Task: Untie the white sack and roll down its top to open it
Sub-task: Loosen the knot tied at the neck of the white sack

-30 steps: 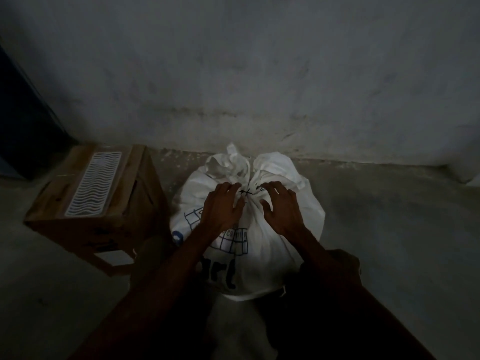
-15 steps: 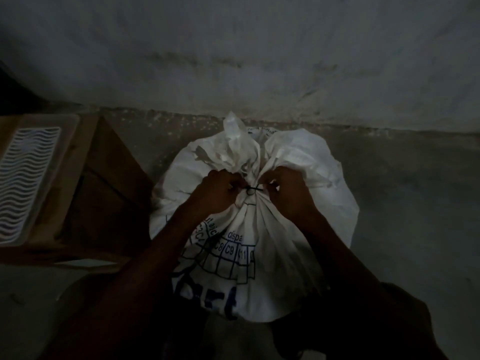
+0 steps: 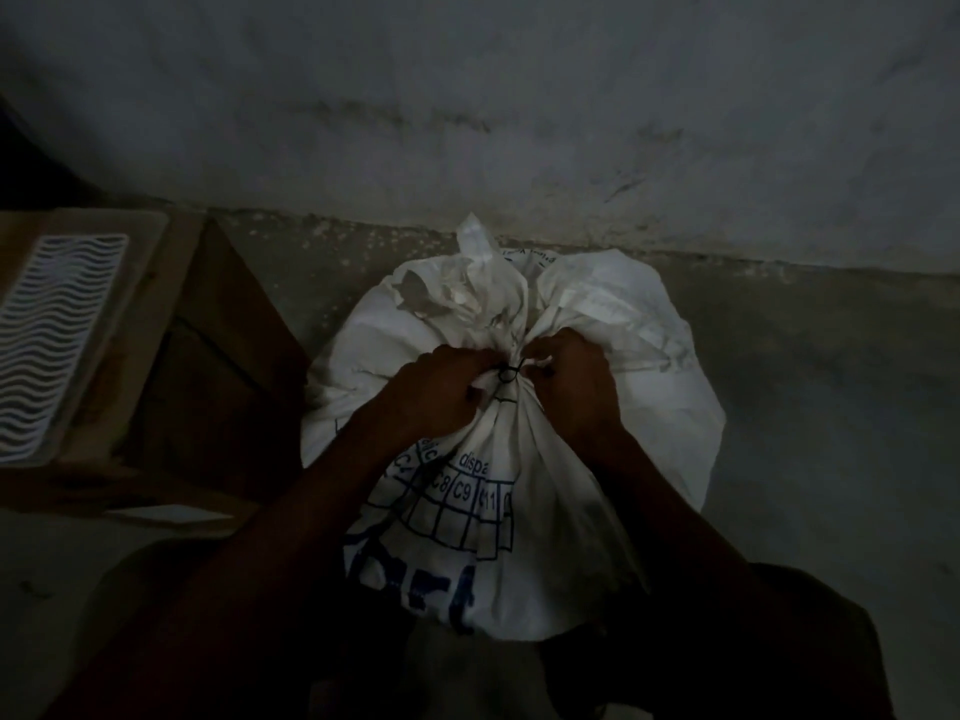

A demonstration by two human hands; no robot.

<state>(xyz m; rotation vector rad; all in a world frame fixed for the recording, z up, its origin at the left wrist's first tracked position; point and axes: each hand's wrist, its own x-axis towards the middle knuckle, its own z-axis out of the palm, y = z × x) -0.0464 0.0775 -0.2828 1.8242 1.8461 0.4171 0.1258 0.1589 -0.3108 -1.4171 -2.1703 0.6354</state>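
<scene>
A full white sack [image 3: 649, 407] with blue printed letters and a grid stands on the floor in front of me, close to the wall. Its top is gathered into a neck, bound by a thin dark tie [image 3: 508, 375]; the crumpled loose top [image 3: 467, 288] sticks up behind. My left hand [image 3: 441, 392] pinches the neck and tie from the left. My right hand [image 3: 574, 387] pinches them from the right. The fingertips of both meet at the knot and partly hide it.
A brown cardboard box [image 3: 208, 366] stands left of the sack, with a white wavy-patterned tray [image 3: 57, 340] on top. A grey wall [image 3: 519, 122] rises just behind the sack. Bare concrete floor [image 3: 831, 433] lies to the right. The light is dim.
My view has moved closer over the sack. Both hands have gone from resting spread on the sack's top to closing on the tied neck at the dark tie.
</scene>
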